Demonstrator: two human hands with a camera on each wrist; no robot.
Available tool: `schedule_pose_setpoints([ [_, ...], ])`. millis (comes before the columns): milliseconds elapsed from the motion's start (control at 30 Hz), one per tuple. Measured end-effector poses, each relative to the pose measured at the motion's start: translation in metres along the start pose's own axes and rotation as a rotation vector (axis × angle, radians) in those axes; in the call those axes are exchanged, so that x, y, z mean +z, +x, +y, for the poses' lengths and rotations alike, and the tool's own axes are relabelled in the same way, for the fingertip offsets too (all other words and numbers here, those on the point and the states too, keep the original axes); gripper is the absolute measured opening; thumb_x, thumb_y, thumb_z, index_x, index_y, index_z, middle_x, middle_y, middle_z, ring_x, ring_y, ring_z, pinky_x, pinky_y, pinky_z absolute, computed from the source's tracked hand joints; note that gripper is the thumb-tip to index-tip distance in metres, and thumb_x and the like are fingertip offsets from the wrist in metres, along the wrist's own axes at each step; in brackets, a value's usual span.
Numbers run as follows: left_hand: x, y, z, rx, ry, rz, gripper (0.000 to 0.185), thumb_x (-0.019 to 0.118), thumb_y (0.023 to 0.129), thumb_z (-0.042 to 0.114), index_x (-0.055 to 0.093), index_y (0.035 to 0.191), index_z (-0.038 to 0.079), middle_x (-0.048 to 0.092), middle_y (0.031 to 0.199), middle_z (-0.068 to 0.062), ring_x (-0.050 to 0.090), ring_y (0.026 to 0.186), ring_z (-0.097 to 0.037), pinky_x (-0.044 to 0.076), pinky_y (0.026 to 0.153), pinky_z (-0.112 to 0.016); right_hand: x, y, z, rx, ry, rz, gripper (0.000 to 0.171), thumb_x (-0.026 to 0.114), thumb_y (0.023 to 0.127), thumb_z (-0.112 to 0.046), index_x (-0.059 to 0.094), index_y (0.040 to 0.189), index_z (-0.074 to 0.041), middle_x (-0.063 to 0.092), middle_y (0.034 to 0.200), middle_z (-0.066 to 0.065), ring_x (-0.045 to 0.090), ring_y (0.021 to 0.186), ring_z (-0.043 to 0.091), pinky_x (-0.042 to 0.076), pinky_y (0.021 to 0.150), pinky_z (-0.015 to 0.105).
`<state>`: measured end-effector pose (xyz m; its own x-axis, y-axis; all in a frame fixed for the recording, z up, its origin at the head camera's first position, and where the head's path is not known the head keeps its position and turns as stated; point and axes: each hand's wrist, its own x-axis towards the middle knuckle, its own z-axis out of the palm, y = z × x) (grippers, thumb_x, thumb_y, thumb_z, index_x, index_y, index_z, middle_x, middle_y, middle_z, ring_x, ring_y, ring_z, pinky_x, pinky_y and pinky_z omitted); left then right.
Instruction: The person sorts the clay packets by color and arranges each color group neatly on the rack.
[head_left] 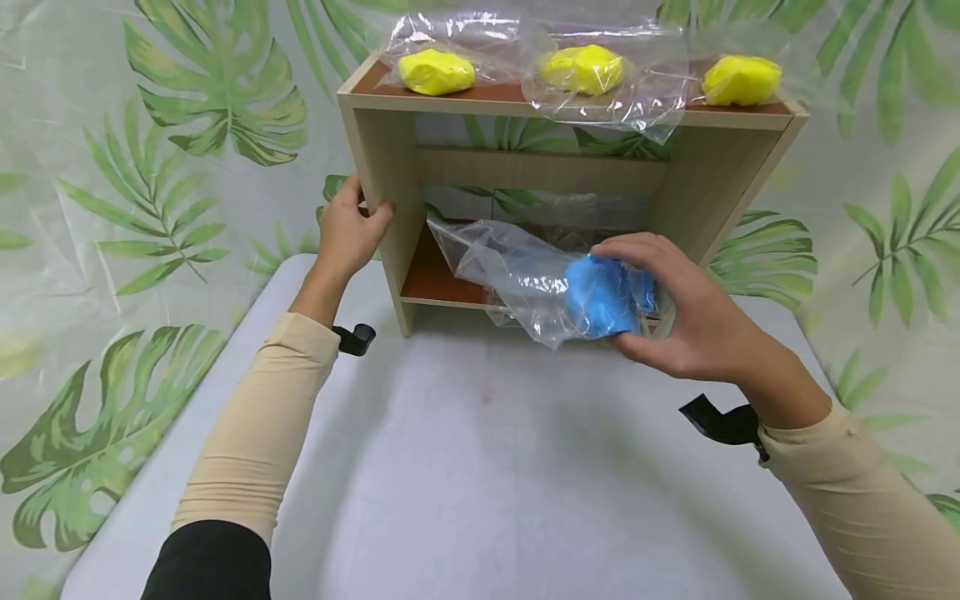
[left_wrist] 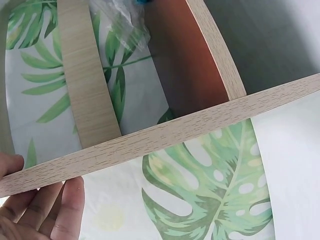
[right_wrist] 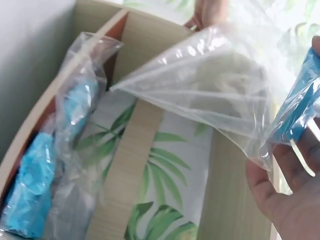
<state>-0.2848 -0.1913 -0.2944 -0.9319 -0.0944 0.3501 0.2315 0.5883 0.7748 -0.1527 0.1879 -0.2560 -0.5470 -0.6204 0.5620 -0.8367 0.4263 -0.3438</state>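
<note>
My right hand (head_left: 693, 312) holds a blue clay-like lump (head_left: 596, 296) in a clear plastic bag (head_left: 502, 262), thumb below it and fingers above. The loose end of the bag stretches left, in front of the shelf's opening. My left hand (head_left: 351, 233) grips the front edge of the wooden shelf unit's left side panel (head_left: 378, 208). The left wrist view shows the thumb on one face of that panel and the fingers (left_wrist: 70, 205) on the other. Two more bagged blue lumps, a nearer one (right_wrist: 35, 170) and a farther one (right_wrist: 77, 107), lie on the lower board.
Three yellow lumps in clear bags sit along the unit's top board: left (head_left: 437, 72), middle (head_left: 583, 68) and right (head_left: 742, 80). The unit stands at the back of a white-covered table (head_left: 480, 467). Leaf-patterned cloth (head_left: 165, 192) hangs behind and at both sides.
</note>
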Motion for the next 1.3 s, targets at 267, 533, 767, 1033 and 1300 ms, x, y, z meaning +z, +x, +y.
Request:
schedule_pose_setpoints([
  [267,-0.001,-0.001,-0.001,-0.007,-0.010,-0.003,0.050,0.054,0.094,0.025,0.049,0.142,0.012,0.060,0.139,-0.014,0.068,0.112,-0.033,0.057,0.090,-0.045,0.003,0.018,0.011,0.048,-0.074,0.020,0.083,0.083,0.067,-0.001,0.046,0.142,-0.002,0.050,0.143,0.016,0.044,0.130,0.023,0.036,0.104,0.012],
  [533,0.000,-0.001,0.001,0.000,-0.015,-0.004,0.051,0.055,0.094,0.025,0.048,0.143,0.013,0.060,0.139,-0.014,0.068,0.111,-0.033,0.057,0.090,-0.045,0.011,0.024,0.025,0.084,-0.086,-0.019,0.080,0.082,0.069,-0.003,0.047,0.141,-0.005,0.050,0.142,0.017,0.043,0.131,0.033,0.048,0.097,0.063],
  [767,0.000,-0.001,0.000,-0.007,-0.017,0.000,0.051,0.055,0.094,0.025,0.048,0.143,0.012,0.060,0.140,-0.014,0.068,0.112,-0.033,0.057,0.091,-0.045,0.025,0.049,0.046,0.124,-0.127,-0.096,0.073,0.079,0.076,-0.008,0.047,0.141,-0.004,0.051,0.142,0.018,0.042,0.133,0.036,0.044,0.103,0.062],
  [1033,0.001,0.000,-0.002,-0.002,-0.005,-0.012,0.051,0.053,0.095,0.026,0.047,0.143,0.013,0.058,0.141,-0.014,0.067,0.113,-0.033,0.056,0.091,-0.046,0.046,0.085,0.061,0.196,-0.183,-0.205,0.074,0.079,0.079,-0.019,0.046,0.144,-0.005,0.050,0.146,0.016,0.042,0.136,0.037,0.034,0.112,0.061],
  [1300,-0.001,0.000,-0.002,0.000,-0.006,0.002,0.051,0.053,0.093,0.026,0.048,0.143,0.012,0.060,0.139,-0.014,0.069,0.111,-0.034,0.057,0.090,-0.047,0.064,0.107,0.065,0.247,-0.181,-0.273,0.074,0.078,0.082,-0.023,0.044,0.146,-0.008,0.048,0.148,0.014,0.042,0.136,0.036,0.036,0.112,0.057],
])
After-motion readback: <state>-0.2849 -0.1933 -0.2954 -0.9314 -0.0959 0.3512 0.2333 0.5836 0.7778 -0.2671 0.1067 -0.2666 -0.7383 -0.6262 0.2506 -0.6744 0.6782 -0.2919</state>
